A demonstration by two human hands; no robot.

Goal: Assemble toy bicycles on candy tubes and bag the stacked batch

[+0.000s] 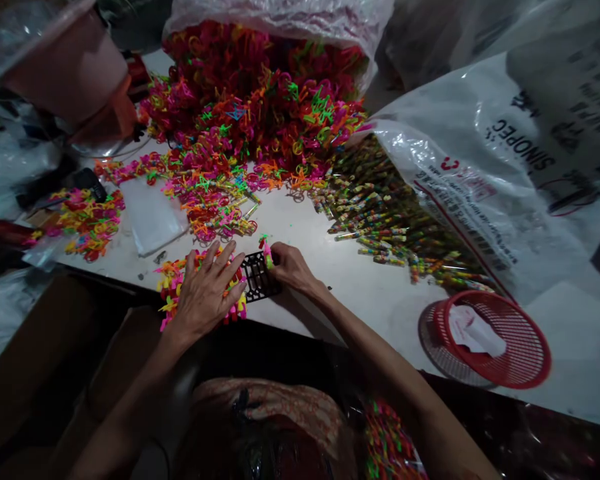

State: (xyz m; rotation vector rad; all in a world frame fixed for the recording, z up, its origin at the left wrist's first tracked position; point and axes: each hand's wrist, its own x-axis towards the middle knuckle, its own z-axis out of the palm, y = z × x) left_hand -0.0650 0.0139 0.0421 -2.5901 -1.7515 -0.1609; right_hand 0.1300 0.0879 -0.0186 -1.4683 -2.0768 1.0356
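Note:
My left hand [207, 290] lies flat, fingers spread, on a bunch of small bright plastic pieces [173, 283] standing in a black grid tray [257, 277] at the table's near edge. My right hand [290, 267] is closed in a pinch on a small green and pink piece [267, 255] at the tray's upper right corner. Part of the tray to the right of my left hand shows bare black cells.
A big heap of neon plastic pieces [250, 113] spills from a clear bag at the back. Several small printed tubes [380, 207] pour from a white sack [500, 160] at right. A red mesh basket [500, 337] sits near right. A smaller heap [87, 220] and a clear bag [153, 217] lie left.

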